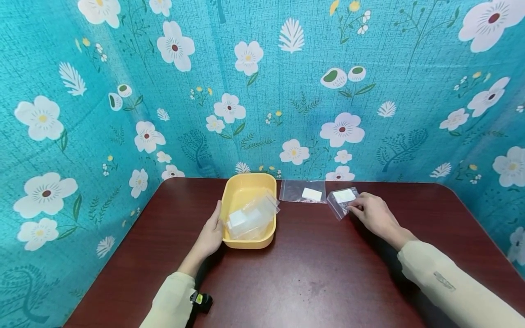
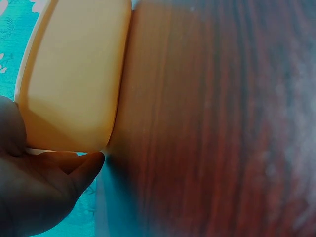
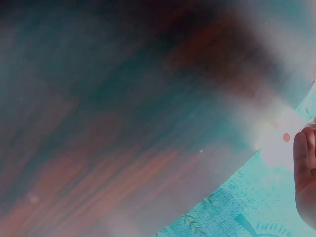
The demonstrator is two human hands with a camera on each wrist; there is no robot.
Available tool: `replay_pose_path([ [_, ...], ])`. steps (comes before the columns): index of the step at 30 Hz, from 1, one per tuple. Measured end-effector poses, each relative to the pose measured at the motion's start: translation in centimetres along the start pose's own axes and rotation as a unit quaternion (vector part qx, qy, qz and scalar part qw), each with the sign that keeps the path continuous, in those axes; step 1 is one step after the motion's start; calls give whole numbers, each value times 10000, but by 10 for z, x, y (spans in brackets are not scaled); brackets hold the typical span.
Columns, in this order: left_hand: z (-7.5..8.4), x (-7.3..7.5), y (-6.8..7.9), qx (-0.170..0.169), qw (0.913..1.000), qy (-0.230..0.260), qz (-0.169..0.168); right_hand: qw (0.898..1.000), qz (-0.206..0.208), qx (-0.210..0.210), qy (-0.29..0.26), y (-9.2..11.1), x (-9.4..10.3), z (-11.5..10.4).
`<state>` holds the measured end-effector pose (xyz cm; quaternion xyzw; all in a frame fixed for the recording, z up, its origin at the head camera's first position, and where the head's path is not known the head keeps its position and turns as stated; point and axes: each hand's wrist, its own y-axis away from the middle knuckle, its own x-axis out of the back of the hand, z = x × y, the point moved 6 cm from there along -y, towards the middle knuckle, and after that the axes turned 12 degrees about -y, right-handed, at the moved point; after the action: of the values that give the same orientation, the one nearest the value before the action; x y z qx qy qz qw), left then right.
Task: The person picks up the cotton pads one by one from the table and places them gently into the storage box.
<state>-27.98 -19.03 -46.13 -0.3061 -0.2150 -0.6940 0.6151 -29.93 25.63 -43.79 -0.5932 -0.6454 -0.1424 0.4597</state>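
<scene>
My left hand [image 1: 211,232] grips the left wall of a yellow plastic tray [image 1: 248,243]. In the left wrist view, the hand [image 2: 39,182] has its fingers and thumb around the edge of the tray [image 2: 74,74]. Inside the tray lie clear zip bags [image 1: 254,216] with white pieces in them, overlapping so that I cannot tell them apart. On the right, my right hand [image 1: 375,216] pinches the edge of a small clear zip bag [image 1: 337,208] with a white piece. Only part of the right hand [image 3: 307,173] shows at the edge of the right wrist view.
Another clear zip bag [image 1: 293,191] with a white piece [image 1: 311,194] lies flat between the tray and the right hand, at the back of the dark red-brown table [image 1: 303,273]. A blue flowered cloth [image 1: 266,91] hangs behind and along both sides.
</scene>
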Motion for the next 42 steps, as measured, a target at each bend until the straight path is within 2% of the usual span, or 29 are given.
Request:
replay_pose_path([
  [11, 2, 0, -1, -24, 10000, 4, -23, 9996, 138, 259, -19, 16, 8, -14],
  [19, 2, 0, -1, -25, 10000, -35, -5, 9951, 481, 824, -257, 27, 12, -31],
  [25, 0, -1, 0, 14, 10000, -19, 5, 9921, 482, 1059, -478, 33, 8, -44],
  [35, 2, 0, 0, 8, 10000, -69, 4, 9839, 640, 1501, -732, 32, 3, -62],
  [42, 2, 1, 1, -27, 10000, -54, 40, 9840, 595, 1489, -771, 28, 0, -68],
])
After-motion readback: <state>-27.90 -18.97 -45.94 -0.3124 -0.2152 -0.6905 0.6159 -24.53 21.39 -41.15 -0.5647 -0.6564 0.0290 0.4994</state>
